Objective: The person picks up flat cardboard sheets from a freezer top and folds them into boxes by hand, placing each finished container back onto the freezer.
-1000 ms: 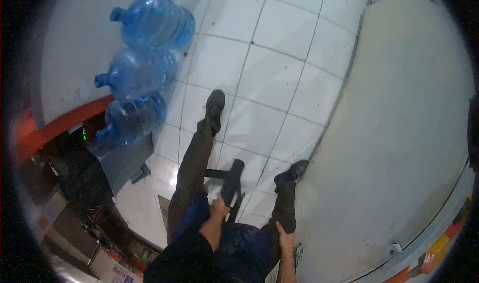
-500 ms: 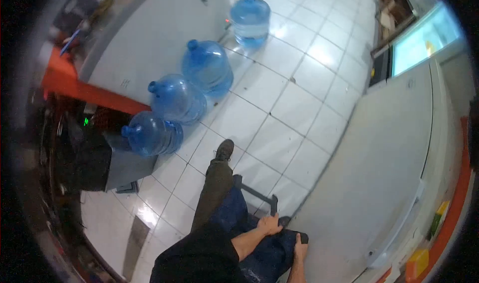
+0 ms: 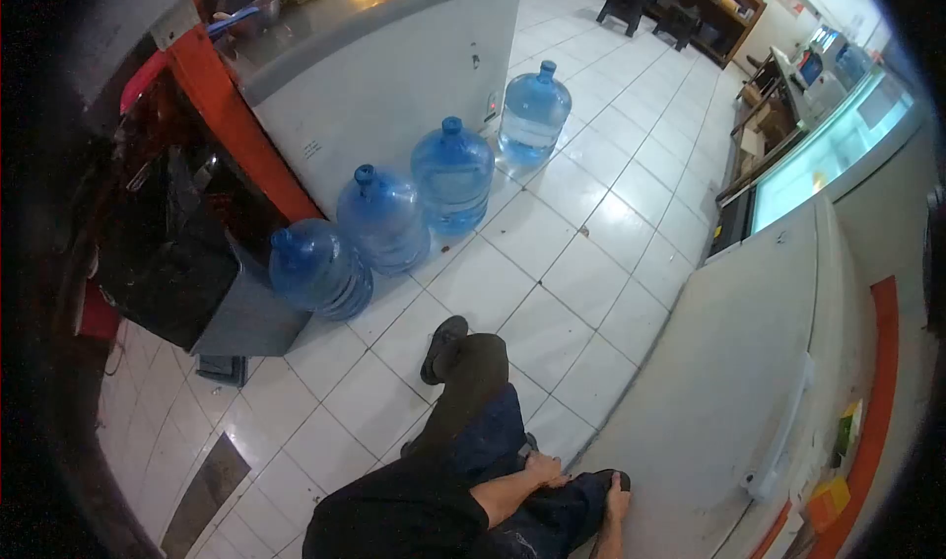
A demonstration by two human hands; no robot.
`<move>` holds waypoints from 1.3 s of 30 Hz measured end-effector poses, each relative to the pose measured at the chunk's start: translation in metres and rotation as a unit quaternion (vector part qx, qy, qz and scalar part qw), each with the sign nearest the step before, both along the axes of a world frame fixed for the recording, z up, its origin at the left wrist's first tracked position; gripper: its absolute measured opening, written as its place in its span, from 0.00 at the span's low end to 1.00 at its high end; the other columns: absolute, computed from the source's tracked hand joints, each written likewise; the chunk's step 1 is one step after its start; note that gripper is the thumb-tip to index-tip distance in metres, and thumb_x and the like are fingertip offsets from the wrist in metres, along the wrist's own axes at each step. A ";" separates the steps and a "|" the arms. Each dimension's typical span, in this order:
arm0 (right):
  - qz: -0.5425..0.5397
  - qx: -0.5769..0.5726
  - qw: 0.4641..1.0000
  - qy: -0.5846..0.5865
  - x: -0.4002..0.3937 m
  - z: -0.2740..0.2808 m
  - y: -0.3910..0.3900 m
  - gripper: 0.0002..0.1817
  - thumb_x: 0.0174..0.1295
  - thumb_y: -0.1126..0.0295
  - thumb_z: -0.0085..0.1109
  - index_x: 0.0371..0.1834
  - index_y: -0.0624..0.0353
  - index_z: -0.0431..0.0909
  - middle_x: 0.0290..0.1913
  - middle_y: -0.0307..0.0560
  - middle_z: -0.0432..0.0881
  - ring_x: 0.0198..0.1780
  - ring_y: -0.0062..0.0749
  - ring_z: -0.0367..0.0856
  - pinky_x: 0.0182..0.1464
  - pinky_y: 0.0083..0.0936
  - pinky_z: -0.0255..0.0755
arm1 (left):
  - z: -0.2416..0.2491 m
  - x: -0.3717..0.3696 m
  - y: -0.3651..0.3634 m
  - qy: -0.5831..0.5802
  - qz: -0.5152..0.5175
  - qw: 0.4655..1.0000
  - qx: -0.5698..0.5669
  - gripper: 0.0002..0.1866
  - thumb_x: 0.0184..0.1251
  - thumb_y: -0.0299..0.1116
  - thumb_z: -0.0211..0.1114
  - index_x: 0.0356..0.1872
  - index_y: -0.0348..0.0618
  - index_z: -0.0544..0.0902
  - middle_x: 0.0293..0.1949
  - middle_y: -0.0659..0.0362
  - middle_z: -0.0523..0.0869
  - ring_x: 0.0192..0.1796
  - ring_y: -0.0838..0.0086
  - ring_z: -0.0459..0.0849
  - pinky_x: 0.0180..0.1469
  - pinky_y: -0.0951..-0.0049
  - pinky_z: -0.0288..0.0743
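Observation:
My left hand (image 3: 542, 468) is closed beside a small dark grey piece (image 3: 527, 447) at the edge of some dark blue cloth (image 3: 552, 510). What it grips is partly hidden. To its right, my right hand (image 3: 618, 502) wraps around a black rounded end (image 3: 613, 478) of the dark blue item, whose kind I cannot make out. The cloth lies low in front of my body, beside my brown-trousered leg (image 3: 458, 386) and dark shoe (image 3: 445, 347).
Several blue water jugs (image 3: 453, 179) stand in a row by a white chest freezer (image 3: 394, 96). A grey bin (image 3: 246, 308) is at the left. White fridge-like units (image 3: 709, 362) line the right side of the tiled floor (image 3: 562, 273), with a lit glass case beyond.
The view has tilted up, showing more of the far room. The black bar that stood out ahead of my left hand is now mostly hidden. My forward leg is now bent at the knee.

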State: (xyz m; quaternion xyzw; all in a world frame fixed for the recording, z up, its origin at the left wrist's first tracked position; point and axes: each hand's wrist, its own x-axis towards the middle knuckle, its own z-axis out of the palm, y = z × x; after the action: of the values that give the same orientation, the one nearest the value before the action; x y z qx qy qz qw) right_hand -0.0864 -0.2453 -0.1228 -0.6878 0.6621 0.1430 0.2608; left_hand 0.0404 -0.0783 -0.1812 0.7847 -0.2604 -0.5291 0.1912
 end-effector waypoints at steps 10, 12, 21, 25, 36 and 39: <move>0.088 -0.089 0.990 -0.067 0.039 0.039 0.029 0.41 0.74 0.43 0.42 0.75 0.70 0.59 0.66 0.73 0.73 0.70 0.63 0.70 0.71 0.45 0.63 | 0.049 0.075 0.033 0.003 -0.327 0.944 -0.053 0.36 0.71 0.64 0.48 0.66 0.46 0.78 0.63 0.44 0.81 0.67 0.51 0.78 0.66 0.48 0.70; 0.134 -0.054 0.987 -0.077 0.050 0.071 0.049 0.43 0.74 0.42 0.42 0.76 0.71 0.55 0.67 0.75 0.71 0.69 0.64 0.70 0.71 0.46 0.64 | 0.098 0.110 0.058 -0.005 -0.284 0.955 -0.087 0.33 0.71 0.59 0.54 0.64 0.43 0.79 0.58 0.39 0.83 0.64 0.50 0.80 0.62 0.48 0.74; 0.127 0.042 0.991 -0.030 0.037 0.096 0.080 0.58 0.62 0.36 0.57 0.80 0.69 0.41 0.71 0.78 0.64 0.71 0.65 0.68 0.71 0.44 0.65 | 0.114 0.208 0.148 -0.274 0.105 0.956 -0.004 0.46 0.63 0.65 0.63 0.78 0.56 0.60 0.78 0.38 0.54 0.75 0.35 0.61 0.72 0.43 0.63; 0.105 0.018 0.979 -0.172 0.046 0.099 0.083 0.68 0.50 0.42 0.75 0.81 0.65 0.37 0.72 0.72 0.67 0.71 0.59 0.70 0.72 0.40 0.65 | 0.075 0.238 0.127 -0.102 0.211 0.969 -0.081 0.63 0.46 0.66 0.74 0.81 0.61 0.48 0.78 0.32 0.47 0.73 0.33 0.63 0.73 0.45 0.63; 0.177 -0.039 0.923 -0.340 0.127 0.231 0.133 0.65 0.45 0.44 0.80 0.81 0.51 0.44 0.68 0.68 0.72 0.65 0.62 0.76 0.68 0.49 0.70 | 0.062 0.230 0.116 -0.267 0.126 0.955 -0.012 0.50 0.62 0.54 0.64 0.79 0.43 0.51 0.73 0.17 0.46 0.58 0.31 0.80 0.61 0.50 0.78; 0.194 -0.071 0.893 -0.401 0.136 0.209 0.147 0.56 0.52 0.43 0.76 0.79 0.54 0.54 0.68 0.67 0.72 0.67 0.62 0.74 0.69 0.45 0.69 | 0.085 0.221 0.135 -0.301 0.081 0.949 -0.043 0.40 0.68 0.48 0.62 0.77 0.46 0.58 0.73 0.20 0.49 0.54 0.35 0.84 0.58 0.46 0.79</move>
State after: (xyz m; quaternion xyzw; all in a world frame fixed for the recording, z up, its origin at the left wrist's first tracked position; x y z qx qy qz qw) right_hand 0.0498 -0.0985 0.0861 -0.8184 0.3630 -0.1442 0.4215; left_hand 0.2611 0.0565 -0.0962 0.9172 -0.2633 -0.2390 0.1795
